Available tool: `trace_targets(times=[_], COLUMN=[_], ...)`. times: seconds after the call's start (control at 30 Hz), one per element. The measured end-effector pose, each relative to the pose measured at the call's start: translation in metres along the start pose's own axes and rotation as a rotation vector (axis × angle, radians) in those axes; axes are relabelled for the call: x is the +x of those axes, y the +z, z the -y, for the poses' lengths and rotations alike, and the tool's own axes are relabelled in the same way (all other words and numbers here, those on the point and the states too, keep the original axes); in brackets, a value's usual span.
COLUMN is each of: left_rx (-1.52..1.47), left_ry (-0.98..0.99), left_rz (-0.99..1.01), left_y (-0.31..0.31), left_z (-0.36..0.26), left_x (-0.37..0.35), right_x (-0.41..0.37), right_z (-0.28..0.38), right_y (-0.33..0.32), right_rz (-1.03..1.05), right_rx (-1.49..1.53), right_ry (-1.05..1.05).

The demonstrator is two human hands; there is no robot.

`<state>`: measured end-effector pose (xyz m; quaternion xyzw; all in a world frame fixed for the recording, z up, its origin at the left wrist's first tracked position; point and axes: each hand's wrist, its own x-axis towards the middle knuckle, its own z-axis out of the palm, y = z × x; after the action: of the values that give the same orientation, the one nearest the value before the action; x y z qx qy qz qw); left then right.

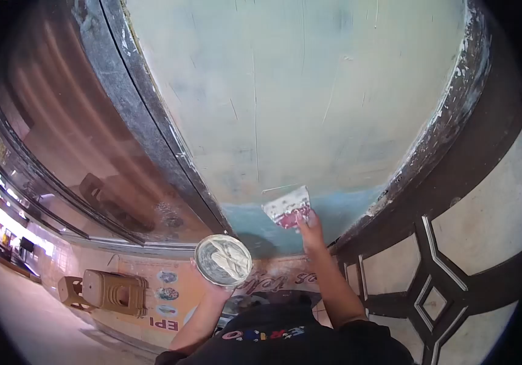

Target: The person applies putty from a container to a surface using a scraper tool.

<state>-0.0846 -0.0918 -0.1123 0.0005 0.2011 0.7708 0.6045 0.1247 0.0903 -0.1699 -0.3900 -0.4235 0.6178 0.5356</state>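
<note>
My right hand point(308, 226) grips a wide putty knife point(288, 208), its broad blade smeared with white and held against or just in front of the wall point(273, 115). Pale filler coats most of that wall, with thin scratch lines in it, and a blue-green strip shows along the bottom. In my left hand point(213, 288) rests a round, shallow container point(207, 250) tilted toward me. Creamy putty point(232, 258) lies smeared across its inside. Most of the left fingers are hidden beneath the container.
Left of the wall stands a grey, paint-marked frame point(133, 103) beside glass with a brown curtain behind. Brown plastic stools point(115, 292) stand at the lower left near a printed banner point(163, 310). To the right is a dark panelled door or gate point(407, 267) with pale inserts.
</note>
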Motion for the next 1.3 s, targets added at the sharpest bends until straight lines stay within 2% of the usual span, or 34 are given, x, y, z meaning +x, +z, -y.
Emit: trace_targets(times=[0.1, 0.2, 0.33, 0.37, 0.43, 0.47, 0.57, 0.7, 0.77, 0.9, 0.97, 1.03, 1.1, 1.13, 1.2, 1.3], left_rx=[-0.016, 0.046, 0.038, 0.037, -0.006, -0.053, 0.002, -0.034, -0.031, -0.063, -0.064, -0.049, -0.063, -0.056, -0.067, -0.035], left_ry=[-0.059, -0.095, -0.137, -0.139, -0.173, -0.202, -0.207, -0.258, -0.24, -0.22, -0.258, -0.248, -0.213, -0.243, -0.248, -0.272], left_rz=[0.036, 0.022, 0.135, 0.139, 0.202, 0.147, 0.146, 0.214, 0.166, 0.036, 0.07, 0.076, 0.034, 0.128, 0.127, 0.169], left_y=[0.003, 0.01, 0.004, 0.005, 0.006, 0.007, 0.012, 0.0, -0.014, -0.018, -0.023, -0.014, 0.001, -0.007, 0.004, 0.015], left_z=[-0.007, -0.013, -0.023, -0.025, -0.027, -0.028, -0.025, -0.017, -0.012, -0.01, -0.007, -0.001, 0.0, 0.001, 0.003, 0.001], left_x=[0.0, -0.003, -0.002, 0.0, 0.001, 0.0, 0.003, 0.007, 0.011, 0.008, 0.008, 0.004, 0.001, 0.003, 0.001, -0.008], right_x=[0.011, 0.027, -0.007, -0.006, -0.01, -0.009, 0.012, 0.026, 0.008, -0.007, 0.009, 0.016, 0.026, 0.024, 0.007, -0.009], right_z=[0.014, -0.026, -0.071, -0.068, -0.049, -0.035, 0.016, -0.03, -0.068, -0.049, -0.033, -0.028, -0.049, -0.068, -0.09, -0.077], right_y=[0.024, 0.022, 0.0, 0.001, 0.008, 0.017, 0.036, 0.005, -0.011, -0.005, 0.011, 0.01, 0.003, -0.002, -0.014, -0.012], right_rz=[-0.033, -0.128, -0.074, -0.076, 0.038, -0.056, -0.076, -0.075, -0.142, -0.067, -0.096, -0.063, -0.157, -0.157, -0.154, -0.117], right_rx=[-0.058, -0.276, -0.083, -0.084, 0.134, 0.047, 0.003, -0.104, -0.048, 0.062, -0.052, -0.066, -0.224, -0.184, -0.12, 0.005], right_ry=[-0.091, -0.09, 0.055, 0.05, -0.017, -0.067, -0.137, -0.053, 0.088, 0.044, -0.131, -0.081, -0.059, -0.071, -0.016, 0.052])
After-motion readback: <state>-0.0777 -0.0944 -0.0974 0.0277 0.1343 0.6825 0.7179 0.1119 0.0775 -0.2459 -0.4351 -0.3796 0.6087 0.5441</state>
